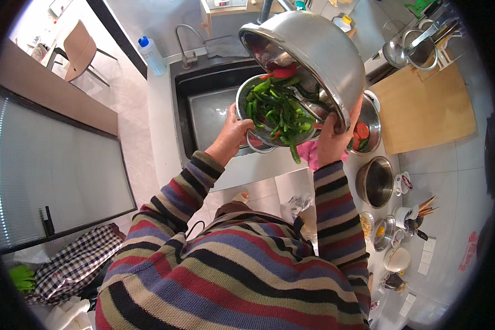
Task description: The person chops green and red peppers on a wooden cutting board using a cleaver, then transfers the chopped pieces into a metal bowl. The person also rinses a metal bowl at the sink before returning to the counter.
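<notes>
My left hand point(233, 133) grips the rim of a metal mesh strainer point(241, 101) at the sink's right side. In my right hand point(337, 138) is a large stainless steel bowl point(334, 45), tipped on its side with its mouth facing the strainer. Cut green peppers point(274, 109) heap in the strainer, and one long piece hangs over its near rim. Some red pieces point(284, 72) show at the bowl's lower lip. The bowl's inside is partly hidden.
A black sink point(214, 119) with a thin faucet point(185, 45) lies beneath. Further right are a bowl with red slices point(361, 132), a wooden cutting board point(429, 111) and an upright steel pot point(375, 181). A blue-capped bottle point(152, 57) stands at the counter's left corner.
</notes>
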Motion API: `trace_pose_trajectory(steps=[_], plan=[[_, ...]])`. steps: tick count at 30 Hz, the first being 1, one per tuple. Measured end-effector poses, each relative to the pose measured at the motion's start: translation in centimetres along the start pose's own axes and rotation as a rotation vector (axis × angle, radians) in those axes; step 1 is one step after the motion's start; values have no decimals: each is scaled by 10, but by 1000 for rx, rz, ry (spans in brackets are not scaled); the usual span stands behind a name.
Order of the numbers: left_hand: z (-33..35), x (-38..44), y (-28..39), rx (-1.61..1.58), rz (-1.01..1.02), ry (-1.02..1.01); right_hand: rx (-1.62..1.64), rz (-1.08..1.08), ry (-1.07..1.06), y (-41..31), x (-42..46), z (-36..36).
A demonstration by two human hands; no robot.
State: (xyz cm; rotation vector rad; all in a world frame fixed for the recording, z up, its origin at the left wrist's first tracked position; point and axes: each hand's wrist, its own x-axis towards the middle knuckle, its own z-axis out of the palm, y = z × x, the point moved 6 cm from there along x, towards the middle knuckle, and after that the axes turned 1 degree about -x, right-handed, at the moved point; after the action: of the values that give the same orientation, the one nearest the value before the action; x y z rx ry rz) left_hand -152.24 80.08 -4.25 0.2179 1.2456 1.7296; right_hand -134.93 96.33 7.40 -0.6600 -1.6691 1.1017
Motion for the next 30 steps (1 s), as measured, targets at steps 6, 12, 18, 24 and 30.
trace_pose_trajectory(steps=[6, 12, 18, 24, 30], plan=[[-8, 3, -10, -129, -36, 33, 127, 35, 11, 4, -8, 3], [-14, 2, -1, -101, 3, 65, -110, -258, -31, -9, -1, 0], [-21, 3, -1, -79, 45, 78, 75, -114, 52, -1, 2, -6], [-25, -1, -10, -83, 23, 65, 237, 202, 161, 24, 4, -21], [-12, -14, -13, -63, -14, 17, 385, 452, 177, 33, -11, -46]])
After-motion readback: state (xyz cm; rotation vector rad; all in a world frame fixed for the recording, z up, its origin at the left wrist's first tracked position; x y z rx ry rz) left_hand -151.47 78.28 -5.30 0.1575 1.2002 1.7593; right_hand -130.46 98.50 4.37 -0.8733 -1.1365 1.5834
